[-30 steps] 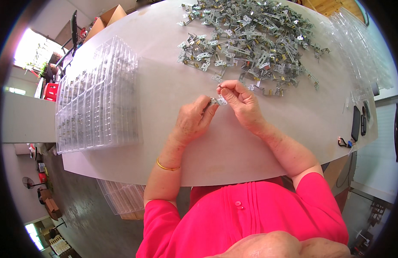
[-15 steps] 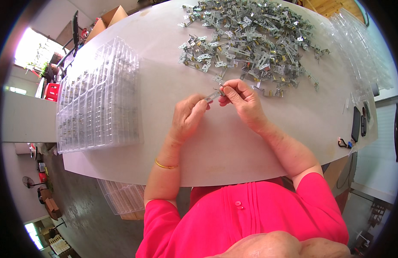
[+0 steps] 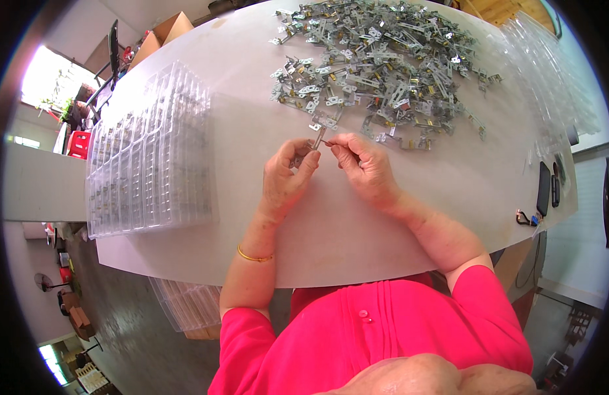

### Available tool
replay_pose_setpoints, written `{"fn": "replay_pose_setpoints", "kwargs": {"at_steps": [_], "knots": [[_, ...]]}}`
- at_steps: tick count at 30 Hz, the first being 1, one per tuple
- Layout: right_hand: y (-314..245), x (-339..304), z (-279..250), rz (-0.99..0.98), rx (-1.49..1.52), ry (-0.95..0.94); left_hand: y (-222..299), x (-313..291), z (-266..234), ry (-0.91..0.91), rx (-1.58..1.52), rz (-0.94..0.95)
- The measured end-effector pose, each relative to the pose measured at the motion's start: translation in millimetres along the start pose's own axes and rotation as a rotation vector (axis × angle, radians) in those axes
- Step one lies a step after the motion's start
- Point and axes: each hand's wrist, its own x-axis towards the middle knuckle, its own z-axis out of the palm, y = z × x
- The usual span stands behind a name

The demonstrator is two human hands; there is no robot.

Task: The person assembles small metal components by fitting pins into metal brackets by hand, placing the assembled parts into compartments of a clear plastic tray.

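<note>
Between the thumb and fingers of my left hand (image 3: 288,174) is a small silvery metal bracket (image 3: 319,137), its slim end pointing away from me. My right hand (image 3: 370,174) is closed in a pinch just to the right of it, on a thin dark piece (image 3: 327,143) that reaches toward the bracket. Whether that piece is joined to the bracket is too small to tell. Right beyond my fingers begins a wide heap of similar metal brackets (image 3: 390,59), some with brass-coloured parts; a few lie loose at its near edge.
Stacked clear plastic trays (image 3: 149,158) with metal parts inside stand at the left of the pale table (image 3: 357,243). More clear plastic trays (image 3: 548,79) lie at the far right. A dark elongated object (image 3: 544,189) rests by the right edge.
My left hand has turned, tipping the bracket from lying sideways to pointing away from me. My right hand has shifted slightly down and left, its fingers now pinching the thin dark piece.
</note>
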Motion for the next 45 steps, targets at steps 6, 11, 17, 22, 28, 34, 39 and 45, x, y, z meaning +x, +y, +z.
{"fn": "replay_pose_setpoints", "kwargs": {"at_steps": [6,11,17,22,28,34,39,45], "knots": [[1,-3,-1,-0.077,-0.148,-0.052,-3,0,5,0.101,0.218,0.256],[1,-2,-5,0.027,-0.139,-0.031,0,0,10,0.074,0.335,0.332],[6,-4,1,-0.036,-0.097,-0.089,2,-2,5,0.187,0.360,0.319],[6,-2,-1,0.139,-0.007,-0.043,9,6,-8,0.258,0.375,0.148],[10,-5,2,0.188,0.048,-0.067,3,7,-21,0.238,0.530,0.055],[12,-7,2,0.238,0.052,-0.093,0,7,-20,0.312,0.556,0.021],[15,-6,-1,0.303,0.064,-0.098,-9,10,-25,0.325,0.745,0.082],[17,-1,3,0.276,0.073,-0.102,-21,16,-30,0.453,0.811,0.248]]}}
